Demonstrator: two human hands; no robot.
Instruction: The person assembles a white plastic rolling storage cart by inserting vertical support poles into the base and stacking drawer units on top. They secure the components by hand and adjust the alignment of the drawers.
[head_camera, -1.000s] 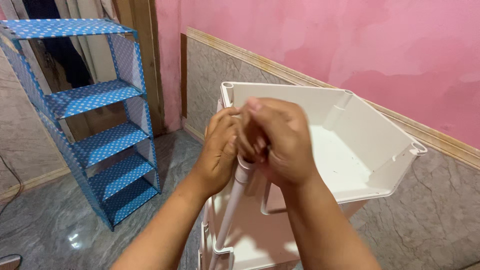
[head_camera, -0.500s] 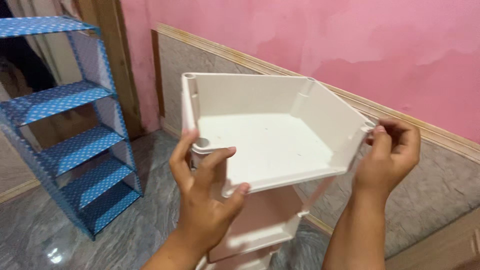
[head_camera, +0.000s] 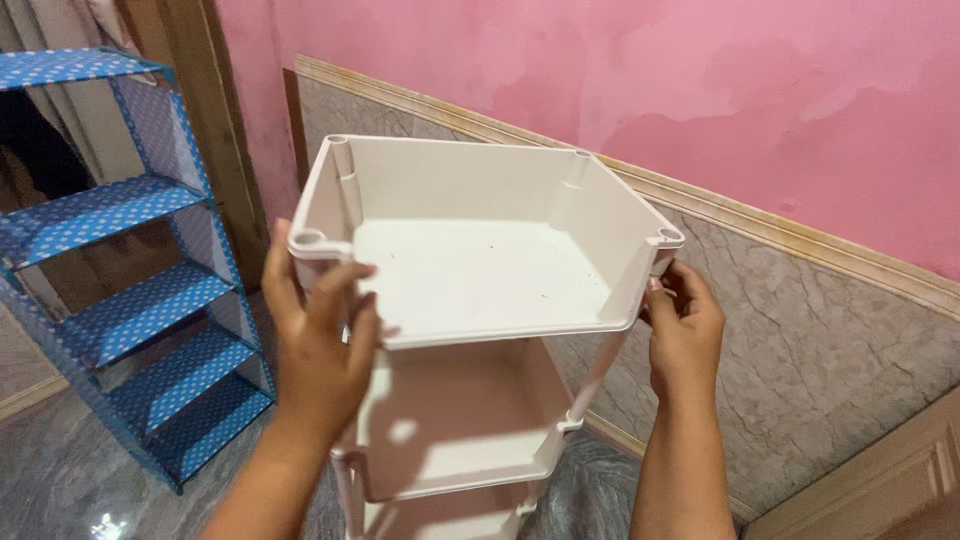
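1. Hands grip a white plastic tray (head_camera: 480, 270), centre frame, atop stacked trays.
2. Left hand (head_camera: 320, 345) clasps its 9 o'clock corner.
3. Right hand (head_camera: 685, 330) pinches its 3 o'clock corner.
4. Blue shelf (head_camera: 110, 280) stands at 9 o'clock.

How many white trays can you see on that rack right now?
3: the top tray between both hands, the middle tray under it, the bottom tray at the frame's edge. More may be hidden below.
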